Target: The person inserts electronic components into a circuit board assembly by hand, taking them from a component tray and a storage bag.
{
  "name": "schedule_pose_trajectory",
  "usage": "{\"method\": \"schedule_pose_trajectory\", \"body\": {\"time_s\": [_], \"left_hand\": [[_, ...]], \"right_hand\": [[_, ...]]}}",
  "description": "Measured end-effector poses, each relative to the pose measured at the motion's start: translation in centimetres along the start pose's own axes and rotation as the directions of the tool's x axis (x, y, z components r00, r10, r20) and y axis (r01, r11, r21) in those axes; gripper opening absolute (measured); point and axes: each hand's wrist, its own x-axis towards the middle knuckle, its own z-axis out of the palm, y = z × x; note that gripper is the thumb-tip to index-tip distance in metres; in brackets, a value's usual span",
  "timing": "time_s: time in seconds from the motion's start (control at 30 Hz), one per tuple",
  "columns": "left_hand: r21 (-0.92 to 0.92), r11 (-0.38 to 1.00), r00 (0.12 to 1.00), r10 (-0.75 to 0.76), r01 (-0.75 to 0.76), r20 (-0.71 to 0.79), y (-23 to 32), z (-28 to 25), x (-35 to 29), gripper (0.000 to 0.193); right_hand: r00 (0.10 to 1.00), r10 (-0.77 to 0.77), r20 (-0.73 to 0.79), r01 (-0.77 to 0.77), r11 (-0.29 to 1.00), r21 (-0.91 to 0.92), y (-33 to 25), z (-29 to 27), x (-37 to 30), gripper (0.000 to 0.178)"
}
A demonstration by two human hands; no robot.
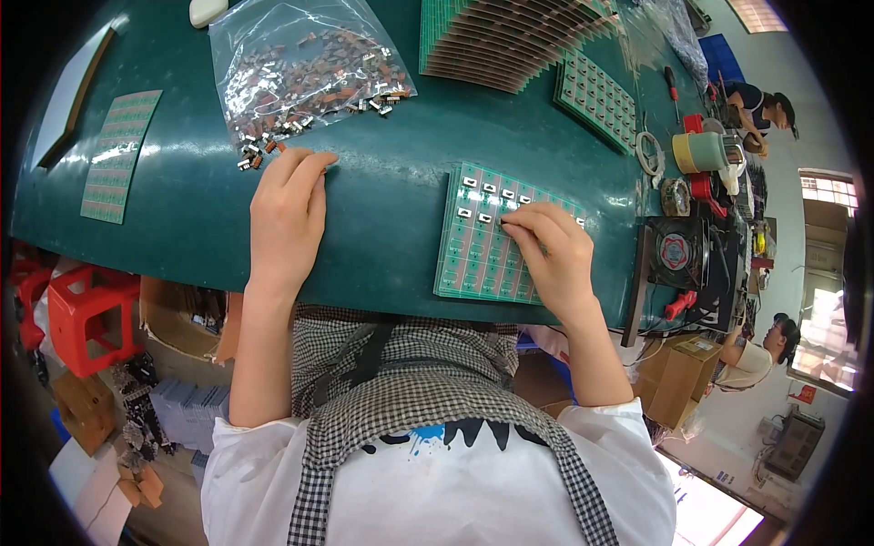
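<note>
My right hand (557, 255) is over a stack of green circuit-board panels (462, 264), its thumb and forefinger pinched at the second row of parts. Only a dark bit of the small slide switch at those fingertips shows. Small silver slide switches (484, 218) sit in the panel's upper rows; the lower rows in view are bare. My left hand (287, 214) hovers beside loose slide switches (250, 162) at the mouth of a clear plastic bag (309, 32). Its fingers are curled together, with a tiny dark spot at the tips too small to name.
A fanned row of green panels (510, 45) stands at the back, beside a filled panel stack (596, 100). A bare panel (121, 155) lies left. To the right are a fan (678, 252), tape roll (675, 196) and screwdriver (672, 86). Two people work farther right.
</note>
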Motion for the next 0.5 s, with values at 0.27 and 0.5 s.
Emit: {"method": "schedule_pose_trajectory", "body": {"time_s": [0.27,0.5], "left_hand": [[0.055,0.997,0.999,0.046,-0.046,0.002,0.1,-0.2,0.1,0.019],[-0.504,0.863,0.981,0.074,0.026,0.177,5.8,-0.1,-2.1,0.038]], "right_hand": [[1.000,-0.012,-0.009,0.012,0.999,-0.036,0.0,0.3,-0.2,0.011],[0.998,0.058,0.021,-0.057,0.997,-0.052,-2.4,-0.5,-0.2,0.019]]}}
